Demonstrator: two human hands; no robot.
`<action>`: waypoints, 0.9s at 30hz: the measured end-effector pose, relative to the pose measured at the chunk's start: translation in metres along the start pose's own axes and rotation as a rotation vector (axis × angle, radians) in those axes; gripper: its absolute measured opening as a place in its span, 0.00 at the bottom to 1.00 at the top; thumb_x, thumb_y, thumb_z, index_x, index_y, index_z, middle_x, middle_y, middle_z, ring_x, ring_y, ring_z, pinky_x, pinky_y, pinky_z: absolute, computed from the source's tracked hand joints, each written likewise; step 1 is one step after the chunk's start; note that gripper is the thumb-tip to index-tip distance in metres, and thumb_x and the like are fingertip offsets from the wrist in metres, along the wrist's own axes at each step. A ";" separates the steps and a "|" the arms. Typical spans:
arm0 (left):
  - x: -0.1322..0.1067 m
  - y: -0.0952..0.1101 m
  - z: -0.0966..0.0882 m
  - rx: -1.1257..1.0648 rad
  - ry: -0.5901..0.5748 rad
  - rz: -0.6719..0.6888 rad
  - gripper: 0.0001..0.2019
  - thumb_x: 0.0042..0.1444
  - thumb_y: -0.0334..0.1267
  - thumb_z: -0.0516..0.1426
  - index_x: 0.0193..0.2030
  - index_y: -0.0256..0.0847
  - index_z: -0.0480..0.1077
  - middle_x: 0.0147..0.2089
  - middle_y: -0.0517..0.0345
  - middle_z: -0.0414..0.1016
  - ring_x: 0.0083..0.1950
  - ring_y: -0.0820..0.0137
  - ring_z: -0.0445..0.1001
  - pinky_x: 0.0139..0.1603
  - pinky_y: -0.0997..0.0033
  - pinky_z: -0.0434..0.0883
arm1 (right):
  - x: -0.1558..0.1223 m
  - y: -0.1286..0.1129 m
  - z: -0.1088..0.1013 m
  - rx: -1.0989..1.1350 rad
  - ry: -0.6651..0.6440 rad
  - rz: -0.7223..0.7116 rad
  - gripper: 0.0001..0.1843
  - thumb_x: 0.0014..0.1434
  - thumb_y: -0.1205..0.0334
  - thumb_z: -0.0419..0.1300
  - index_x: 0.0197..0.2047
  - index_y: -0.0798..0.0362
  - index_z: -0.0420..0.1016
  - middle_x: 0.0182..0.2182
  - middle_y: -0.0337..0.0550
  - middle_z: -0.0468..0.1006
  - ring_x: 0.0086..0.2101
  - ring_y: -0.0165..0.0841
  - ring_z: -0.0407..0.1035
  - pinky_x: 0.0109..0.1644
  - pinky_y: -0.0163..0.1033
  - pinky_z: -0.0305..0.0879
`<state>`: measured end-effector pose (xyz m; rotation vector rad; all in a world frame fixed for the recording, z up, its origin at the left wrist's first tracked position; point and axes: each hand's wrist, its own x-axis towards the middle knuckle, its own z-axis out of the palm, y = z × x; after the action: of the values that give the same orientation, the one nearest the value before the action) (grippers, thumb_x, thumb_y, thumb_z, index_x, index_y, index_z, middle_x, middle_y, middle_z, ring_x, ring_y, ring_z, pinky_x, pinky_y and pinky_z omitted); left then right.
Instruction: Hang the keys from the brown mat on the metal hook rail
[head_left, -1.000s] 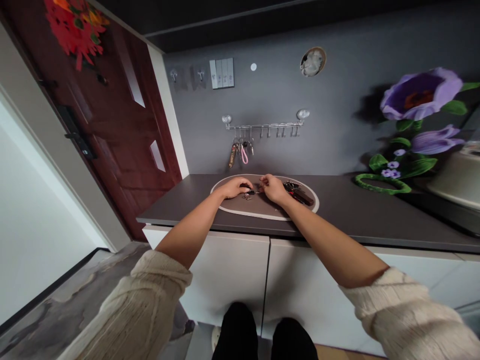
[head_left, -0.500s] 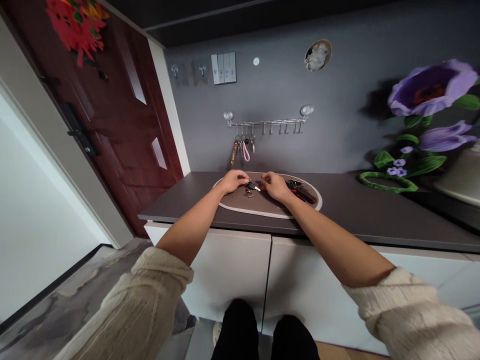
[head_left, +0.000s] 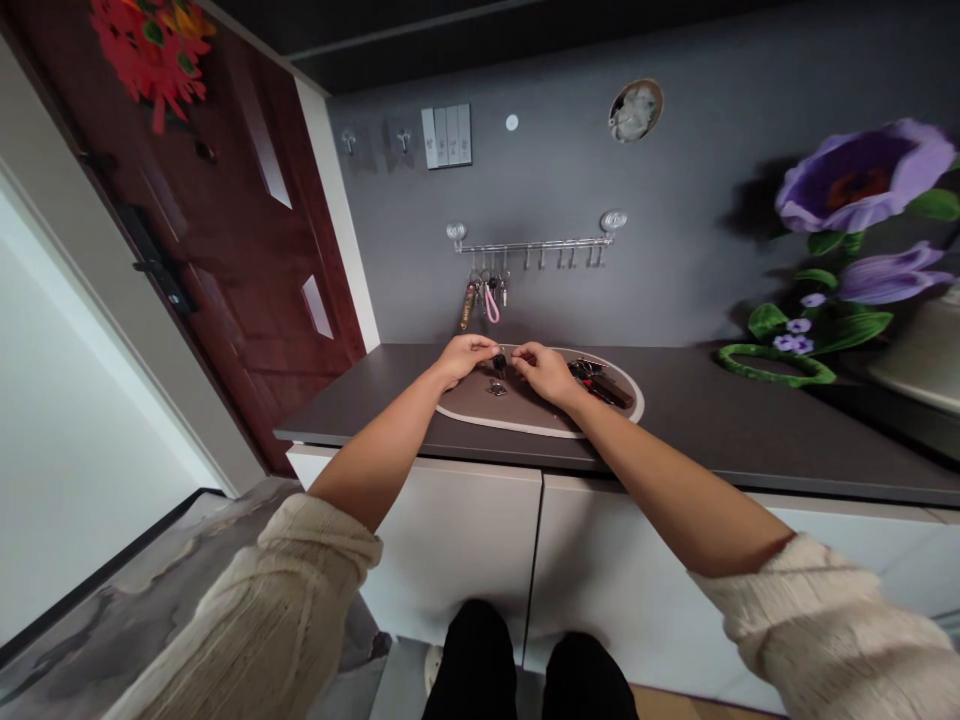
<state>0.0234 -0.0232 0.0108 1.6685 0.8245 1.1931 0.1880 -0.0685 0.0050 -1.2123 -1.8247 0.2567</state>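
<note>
1. Your left hand (head_left: pixel 466 360) and right hand (head_left: pixel 544 372) are close together but not joined, over the near-left part of the oval mat (head_left: pixel 517 424).
2. Your left fingertips (head_left: pixel 491 353) close on a small black key (head_left: pixel 499 362), held just above the mat. Your right fingers (head_left: pixel 519 352) curl just beside it, and this view does not show whether they touch it.
3. A small metal key ring (head_left: pixel 496 388) lies on the mat, just below your hands.
4. A bunch of dark keys (head_left: pixel 592 378) lies on the mat's right end, beside your right hand.
5. Behind the mat, a metal hook rail (head_left: pixel 532 243) is fixed to the gray wall, with key chains (head_left: pixel 486 298) hanging from its left end, one a pink loop.
6. Under the mat is a dark countertop (head_left: pixel 360 400).
</note>
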 end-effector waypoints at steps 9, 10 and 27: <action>-0.001 0.002 0.004 0.012 -0.002 0.023 0.15 0.37 0.40 0.62 0.31 0.33 0.72 0.29 0.56 0.73 0.28 0.78 0.65 0.33 0.73 0.62 | 0.001 -0.002 0.001 0.050 0.007 -0.078 0.10 0.51 0.60 0.53 0.32 0.56 0.71 0.28 0.40 0.74 0.29 0.27 0.66 0.37 0.33 0.60; -0.002 0.002 0.004 0.025 -0.002 0.027 0.15 0.37 0.41 0.62 0.31 0.33 0.72 0.29 0.56 0.73 0.27 0.78 0.65 0.33 0.73 0.62 | 0.001 -0.001 0.001 0.049 0.009 -0.082 0.10 0.51 0.60 0.53 0.32 0.56 0.71 0.28 0.40 0.74 0.29 0.27 0.66 0.37 0.33 0.60; -0.004 0.006 0.008 -0.059 -0.049 0.010 0.18 0.37 0.43 0.62 0.35 0.33 0.72 0.32 0.54 0.74 0.30 0.76 0.68 0.36 0.72 0.63 | 0.004 0.005 -0.003 0.041 0.099 -0.109 0.11 0.52 0.59 0.50 0.30 0.55 0.70 0.30 0.43 0.74 0.32 0.31 0.66 0.38 0.36 0.60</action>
<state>0.0303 -0.0316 0.0135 1.6489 0.7443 1.1685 0.1935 -0.0640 0.0060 -1.0753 -1.7845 0.1691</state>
